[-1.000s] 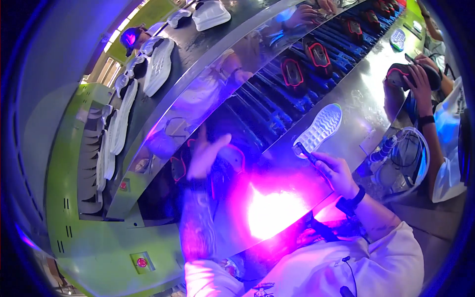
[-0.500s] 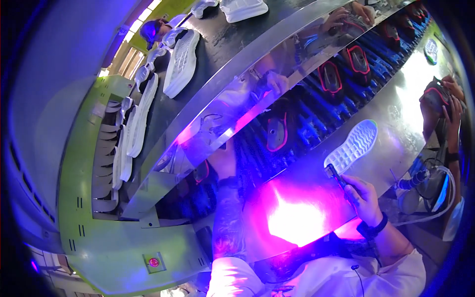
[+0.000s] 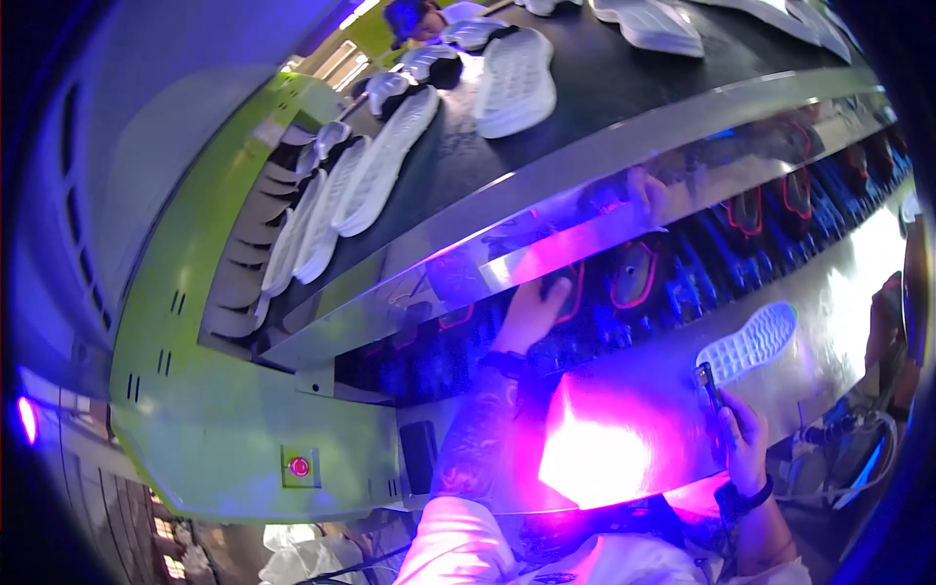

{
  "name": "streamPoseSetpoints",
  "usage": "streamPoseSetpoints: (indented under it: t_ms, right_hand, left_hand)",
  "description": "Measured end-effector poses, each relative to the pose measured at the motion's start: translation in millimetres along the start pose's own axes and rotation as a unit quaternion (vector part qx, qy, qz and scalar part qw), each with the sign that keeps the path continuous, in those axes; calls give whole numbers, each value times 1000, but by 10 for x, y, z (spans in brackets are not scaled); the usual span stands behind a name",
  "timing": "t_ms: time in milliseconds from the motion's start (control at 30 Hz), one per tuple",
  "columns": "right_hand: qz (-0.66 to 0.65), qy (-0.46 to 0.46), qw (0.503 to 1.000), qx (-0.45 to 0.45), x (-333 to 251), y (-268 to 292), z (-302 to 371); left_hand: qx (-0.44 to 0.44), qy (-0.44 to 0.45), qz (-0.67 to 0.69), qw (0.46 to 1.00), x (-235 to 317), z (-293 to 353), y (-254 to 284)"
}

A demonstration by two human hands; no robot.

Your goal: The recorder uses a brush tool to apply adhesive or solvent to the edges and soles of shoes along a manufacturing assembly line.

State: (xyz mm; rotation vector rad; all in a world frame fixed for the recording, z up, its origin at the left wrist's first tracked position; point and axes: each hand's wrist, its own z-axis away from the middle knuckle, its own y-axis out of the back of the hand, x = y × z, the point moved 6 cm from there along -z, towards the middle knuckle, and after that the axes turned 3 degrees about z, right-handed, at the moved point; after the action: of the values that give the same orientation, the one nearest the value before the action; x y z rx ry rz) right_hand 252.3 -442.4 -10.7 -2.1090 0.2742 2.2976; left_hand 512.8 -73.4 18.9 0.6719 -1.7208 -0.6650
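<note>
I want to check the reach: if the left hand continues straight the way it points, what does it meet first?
The left hand points up and away, at a dark red-rimmed piece on the lower belt. It probably meets that first; it may touch it already, since depth is unclear.

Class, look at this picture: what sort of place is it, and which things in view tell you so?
Most likely a shoe factory's assembly line. White shoe soles lie in rows on a dark conveyor belt; the right hand holds a small tool by a white sole on a steel bench, while the left hand reaches toward black, red-edged pieces.
</note>
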Motion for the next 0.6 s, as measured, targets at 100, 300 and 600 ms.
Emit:
streamPoseSetpoints:
  t_ms: [100,300,600]
  right_hand:
    - [-12,1,1000,8,102,17,7]
    - [-30,29,999,9,167,-45,2]
    - [52,64,996,47,-54,-106,72]
  left_hand:
    - [54,70,-107,990,-612,-107,597]
    - [62,171,-204,962,-999,442,1206]
    - [-8,95,-115,989,164,2715,1647]
